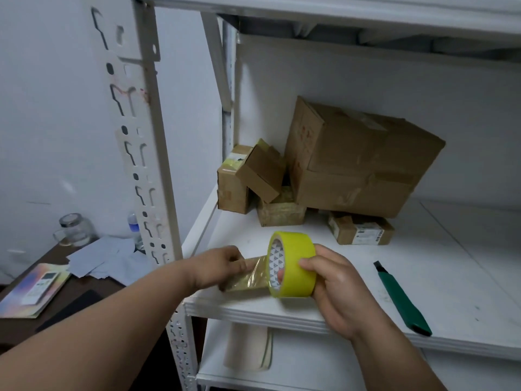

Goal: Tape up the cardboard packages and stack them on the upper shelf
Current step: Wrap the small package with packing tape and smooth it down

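A white metal shelf unit [423,314] stands against a pale wall, and I am working over its front edge. My right hand [335,289] grips the yellow tape roll [293,263], fingers curled over the outer band and a fingertip showing inside the core; my left hand [222,266] pinches the free end of the tape strip [251,275], which stretches clear and yellowish between the two. To do this well I judge I should pull steadily and keep the strip taut and flat so it does not fold onto itself, then carry it to a seam before cutting (the green utility knife [403,300] lies on the shelf to my right, near enough). The cardboard packages [352,165] sit heaped at the back of this shelf, well apart from my hands, one small box tilted against its neighbour. I cannot tell which are already sealed. My left fingertips are mostly hidden behind the strip, the shelf above is cut off by the frame, and the labels are too blurred to read.
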Demonstrator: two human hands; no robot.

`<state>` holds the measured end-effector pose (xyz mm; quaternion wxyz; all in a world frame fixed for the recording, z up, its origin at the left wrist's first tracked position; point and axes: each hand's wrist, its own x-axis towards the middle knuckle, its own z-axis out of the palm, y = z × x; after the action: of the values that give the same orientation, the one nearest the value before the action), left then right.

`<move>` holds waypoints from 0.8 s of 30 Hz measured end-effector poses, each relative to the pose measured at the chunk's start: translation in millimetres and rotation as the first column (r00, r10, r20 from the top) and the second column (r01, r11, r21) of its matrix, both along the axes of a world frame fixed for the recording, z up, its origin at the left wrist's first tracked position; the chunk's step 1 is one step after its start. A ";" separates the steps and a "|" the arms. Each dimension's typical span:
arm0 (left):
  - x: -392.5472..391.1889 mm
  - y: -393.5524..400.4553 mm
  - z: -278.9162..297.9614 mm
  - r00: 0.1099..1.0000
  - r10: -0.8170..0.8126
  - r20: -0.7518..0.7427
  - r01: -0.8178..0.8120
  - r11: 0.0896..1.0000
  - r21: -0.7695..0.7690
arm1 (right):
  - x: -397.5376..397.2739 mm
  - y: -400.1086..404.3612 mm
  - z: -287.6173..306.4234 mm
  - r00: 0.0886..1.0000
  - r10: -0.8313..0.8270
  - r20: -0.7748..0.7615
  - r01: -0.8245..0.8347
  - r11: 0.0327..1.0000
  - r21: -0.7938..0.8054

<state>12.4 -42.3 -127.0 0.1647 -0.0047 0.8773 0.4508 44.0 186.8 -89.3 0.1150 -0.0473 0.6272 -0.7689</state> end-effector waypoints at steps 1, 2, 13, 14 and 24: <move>-2.4 -1.3 -1.2 1.000 0.028 0.001 -0.028 0.999 0.034 | -2.5 -3.4 0.6 1.000 0.008 -0.006 -0.008 1.000 0.011; -5.0 -1.1 -3.6 0.998 0.066 -0.025 -0.065 0.997 0.041 | -5.5 -7.2 -0.6 1.000 -0.004 -0.021 0.004 0.999 0.033; -2.9 -3.8 -29.0 0.812 -0.309 -0.495 -0.029 0.826 -0.564 | -52.0 -42.4 -13.7 0.995 -0.071 -0.076 0.088 0.964 0.252; -4.8 -3.1 -28.6 0.819 -0.286 -0.498 -0.034 0.842 -0.539 | -55.1 -44.1 -14.0 0.996 -0.069 -0.062 0.082 0.966 0.245; -23.2 -14.0 -25.0 0.898 -0.164 -0.408 -0.003 0.925 -0.380 | -61.8 -40.7 -11.4 0.989 -0.024 -0.146 0.064 0.959 0.276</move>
<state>-10.8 -56.3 -152.0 -0.0191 0.1015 0.9603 0.2593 -17.8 146.1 -100.8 0.0588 -0.0708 0.7371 -0.6695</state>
